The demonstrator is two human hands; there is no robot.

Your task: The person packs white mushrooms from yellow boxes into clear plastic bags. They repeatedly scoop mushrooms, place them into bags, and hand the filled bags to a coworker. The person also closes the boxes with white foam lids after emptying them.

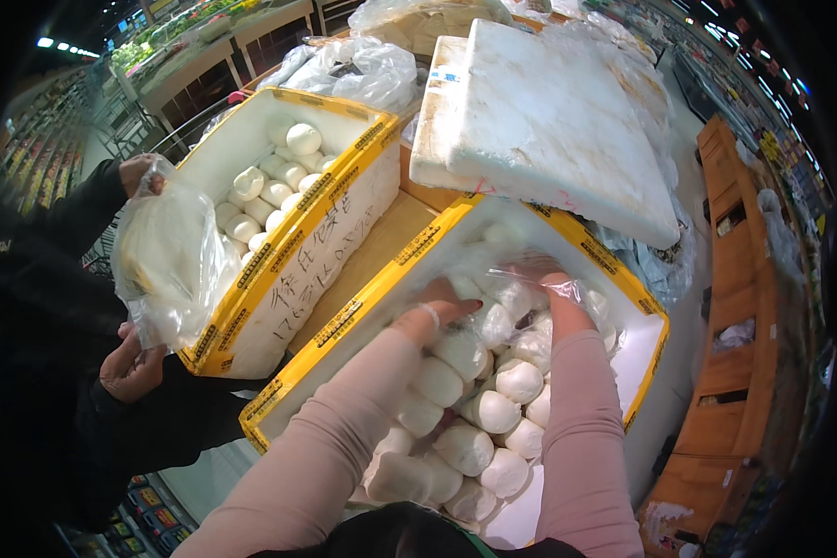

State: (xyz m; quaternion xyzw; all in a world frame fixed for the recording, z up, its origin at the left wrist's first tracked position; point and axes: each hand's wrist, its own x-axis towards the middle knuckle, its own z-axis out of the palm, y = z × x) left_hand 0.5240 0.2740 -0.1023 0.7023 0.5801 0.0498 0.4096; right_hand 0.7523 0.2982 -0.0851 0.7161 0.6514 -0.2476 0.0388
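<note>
In front of me is a white foam box [340, 335] edged with yellow printed tape, holding many white steamed buns [494, 411]. Both my hands reach down into its far half. My left hand [448, 304] lies against the buns with its thumb outstretched; its other fingers are mostly hidden. Clear plastic film [513, 279], bunched over the buns, partly covers my right hand [536, 268]. Its fingertips are blurred behind the film, so its grip is unclear. Some buns near the hands show through the plastic.
A second foam box [335, 261] of buns stands left. Beside it another person's hands [134, 366] hold a clear plastic bag [171, 261]. Stacked foam lids [554, 125] overhang my box's far end. Wooden display stands [732, 335] line the right.
</note>
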